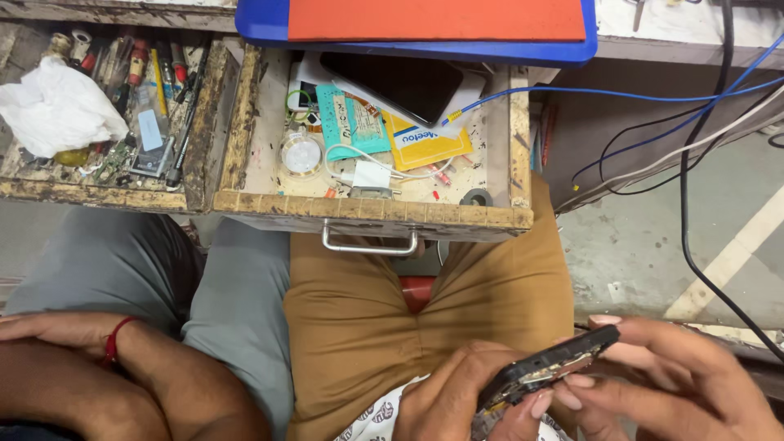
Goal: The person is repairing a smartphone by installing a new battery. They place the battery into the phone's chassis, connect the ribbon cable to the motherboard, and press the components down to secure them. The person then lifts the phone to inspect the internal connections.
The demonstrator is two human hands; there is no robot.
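You have the opened black phone (549, 369) over your lap, your left hand (457, 396) gripping its lower end and your right hand (670, 380) pinching the upper edge. Its insides show, so opening looks done; the open drawer (367, 214) of parts sits untouched ahead.

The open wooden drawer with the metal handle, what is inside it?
Inside the drawer lie a dark phone, a teal card, a yellow packet, a white charger with its cable and a round white part. The blue board covers the back.
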